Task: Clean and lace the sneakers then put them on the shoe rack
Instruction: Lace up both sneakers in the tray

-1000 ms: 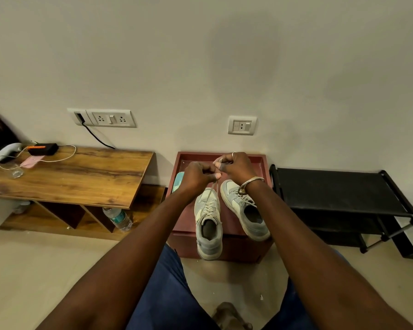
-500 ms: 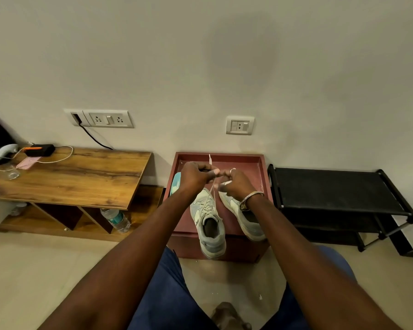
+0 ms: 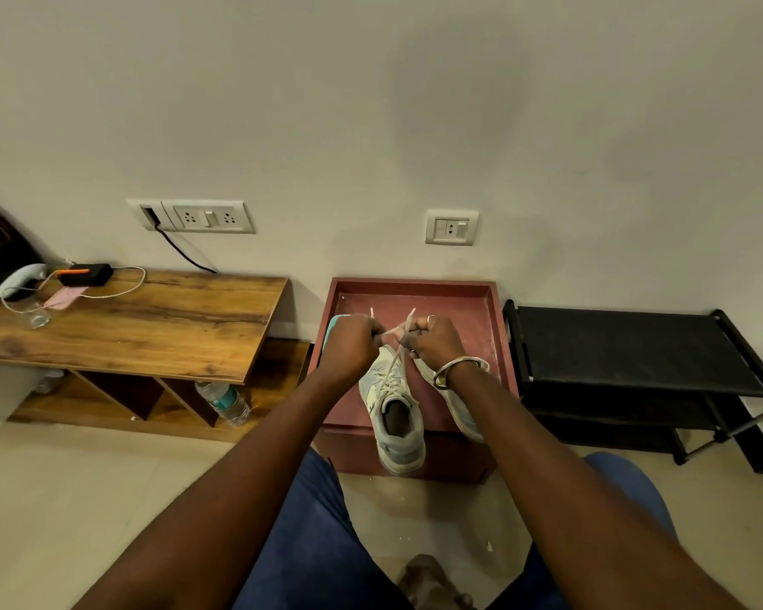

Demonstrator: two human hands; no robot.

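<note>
Currently left hand (image 3: 352, 342) and right hand (image 3: 434, 345) each pinch a lace end (image 3: 395, 358) above the sneaker (image 3: 396, 418), 12 o'clock on the box (image 3: 415, 284) — rack (image 3: 626, 341) at 2 o'clock. Risk: uneven pull, knot slips.

Looked like a home, a living-room or entry corner. Low wooden table (image 3: 151, 328) stood against a plain wall under a socket panel (image 3: 208, 217) with a black cable plugged in. Water bottle (image 3: 225, 400) sat on its lower shelf, and a black shoe rack (image 3: 626, 345) stood on the tiled floor (image 3: 63, 499).
</note>
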